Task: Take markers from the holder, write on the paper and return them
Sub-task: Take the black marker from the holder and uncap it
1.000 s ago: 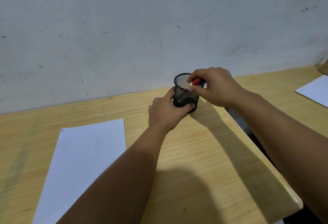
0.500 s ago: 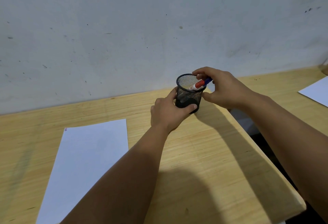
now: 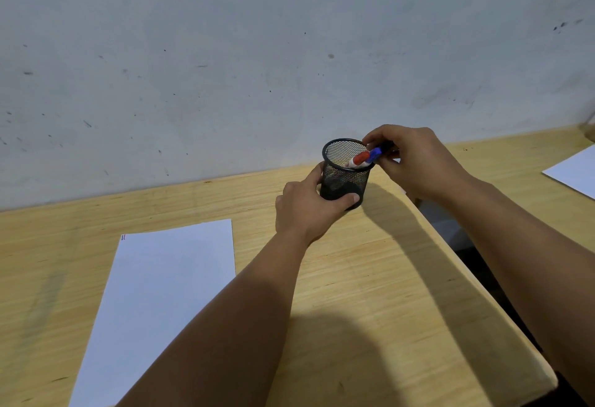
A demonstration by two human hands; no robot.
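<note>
Pale wood desk point(image 3: 370, 294) nearest, with white paper point(image 3: 161, 294) at seven o'clock, a tiny red mark at its top corner, otherwise blank. Further out, at one o'clock, left hand point(image 3: 309, 210) wrapped round the base of the black mesh holder point(image 3: 346, 170), steadying it. Just beyond, right hand point(image 3: 415, 158) pinched on the blue marker point(image 3: 375, 153) at the rim, red marker point(image 3: 360, 158) beside it, both partly in the holder. Whether lifting out or returning: couldn't tell. Little writing done, by the look of it.

Only tiny marks at the top-left corner of the paper point(image 3: 167, 294), not legible
</note>
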